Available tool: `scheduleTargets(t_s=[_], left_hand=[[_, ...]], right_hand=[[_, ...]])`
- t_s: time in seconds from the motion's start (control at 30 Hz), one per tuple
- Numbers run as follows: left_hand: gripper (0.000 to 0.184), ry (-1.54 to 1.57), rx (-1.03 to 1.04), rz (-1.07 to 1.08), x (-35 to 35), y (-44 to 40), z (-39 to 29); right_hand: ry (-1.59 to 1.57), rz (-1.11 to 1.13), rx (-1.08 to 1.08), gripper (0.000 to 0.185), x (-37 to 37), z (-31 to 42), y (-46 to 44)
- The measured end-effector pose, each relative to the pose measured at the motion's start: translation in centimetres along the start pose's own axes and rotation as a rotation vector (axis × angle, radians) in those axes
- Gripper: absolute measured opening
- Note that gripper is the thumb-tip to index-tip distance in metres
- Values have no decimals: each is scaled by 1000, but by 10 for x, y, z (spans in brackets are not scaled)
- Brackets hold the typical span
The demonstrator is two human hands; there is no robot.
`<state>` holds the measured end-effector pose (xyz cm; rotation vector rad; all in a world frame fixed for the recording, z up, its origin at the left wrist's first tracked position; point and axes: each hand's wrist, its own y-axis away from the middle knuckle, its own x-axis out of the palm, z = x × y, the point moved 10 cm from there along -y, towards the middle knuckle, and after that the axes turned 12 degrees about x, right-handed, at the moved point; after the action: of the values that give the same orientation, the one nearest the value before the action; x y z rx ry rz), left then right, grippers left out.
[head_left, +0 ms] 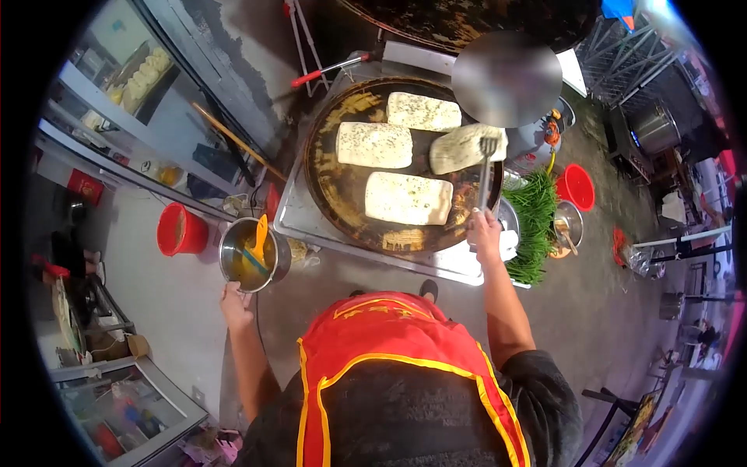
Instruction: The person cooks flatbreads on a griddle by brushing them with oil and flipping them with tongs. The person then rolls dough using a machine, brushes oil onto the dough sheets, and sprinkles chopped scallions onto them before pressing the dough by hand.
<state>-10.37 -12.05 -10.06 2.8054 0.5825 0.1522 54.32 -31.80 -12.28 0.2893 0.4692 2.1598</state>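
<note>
My left hand (236, 303) grips the rim of a metal pot (281, 267) off the griddle's left side. In the pot is yellowish liquid, with an orange-handled brush (261, 232) and a blue-handled utensil (255, 261) leaning in it. My right hand (485, 232) is closed round the handle of a slotted spatula (485, 180). The spatula's head lies over the right-hand flatbread (451, 153), which looks slightly tilted. Three other pale, herb-flecked flatbreads, at the back (424, 111), left (375, 145) and front (408, 198), lie on the round dark griddle (333, 194).
Green chives (533, 222) lie right of the griddle, beside a metal bowl (570, 222) and a red bucket (576, 187). Another red bucket (182, 229) stands left of the pot. A second large pan (412, 17) is at the back. Glass-paned partitions stand at left.
</note>
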Motion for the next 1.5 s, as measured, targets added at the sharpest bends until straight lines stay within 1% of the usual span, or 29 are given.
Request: scheduleTargets(t_s=[0.03,0.07,0.13,0.17,0.27,0.3,0.37,0.4,0.43,0.47,0.5,0.53,0.57,0.67,0.73,0.77,0.8,0.87,0.93,0.97,1.0,1.07,1.13,1.17,1.2,1.27,1.37,1.47,1.5], left_hand=[[20,-21,-5,-17,-1,4,-2],[20,-43,-10,-32,-5,5,-2],[19,20,2,17,-22,-19,29],[18,52,8,43,-28,-29,40],[19,42,-3,4,-27,-25,33],[19,59,9,43,-25,-25,33],[18,96,36,120,-23,-29,31],[18,109,32,123,-24,-32,32],[18,120,25,124,-27,-35,34],[17,128,19,127,-29,-37,35],[17,146,35,144,-29,-37,30],[16,162,49,163,-25,-33,24],[16,182,63,182,-19,-30,18],[16,111,8,153,-10,-23,0],[15,42,-22,98,-11,-30,-2],[15,9,-36,72,-12,-33,-1],[13,28,-36,107,-8,-39,-2],[11,72,-39,169,-4,-48,-1],[8,45,-29,142,-5,-50,-1],[7,30,-14,133,-7,-58,-8],[6,32,-8,146,-7,-63,-7],[6,31,-7,173,-12,-72,1],[6,25,-36,144,-9,-66,-4],[6,23,-51,129,-8,-64,-5],[6,21,-55,138,-10,-67,-3],[7,17,-64,158,-16,-72,5],[9,9,-62,98,-24,-71,8],[13,59,-71,90,-38,-73,17],[13,81,-61,89,-39,-69,15]], right_hand=[[164,-15,-63,16,1,29,20],[343,-140,-286,23,-5,50,27],[868,-414,-363,35,7,107,73],[1016,-431,-340,41,11,109,67],[1500,-388,-391,43,31,97,41],[1636,-317,-381,44,36,90,37],[1782,-297,-489,43,43,102,58],[1856,-282,-543,42,45,110,73],[1851,-256,-557,42,39,118,88],[1759,-213,-508,45,26,124,100],[1623,-90,-419,49,15,124,113],[1441,25,-423,48,0,113,123],[1193,192,250,35,0,98,148],[577,305,679,23,-12,12,189],[296,179,814,20,18,-16,205],[310,195,708,19,35,-23,196],[326,212,601,18,51,-32,184],[15,250,480,16,86,-54,168],[-150,169,548,14,105,-73,162],[-140,134,516,11,97,-71,172],[-1,102,370,12,91,-52,177],[276,31,83,19,73,-17,189],[540,-146,-74,37,61,25,210],[904,-262,-129,50,63,50,220],[1009,-271,-92,56,71,63,223],[1270,-247,-244,59,83,56,220],[1556,3,-293,61,127,47,219],[1264,162,-226,59,148,54,191],[1104,165,-345,51,144,46,165]])
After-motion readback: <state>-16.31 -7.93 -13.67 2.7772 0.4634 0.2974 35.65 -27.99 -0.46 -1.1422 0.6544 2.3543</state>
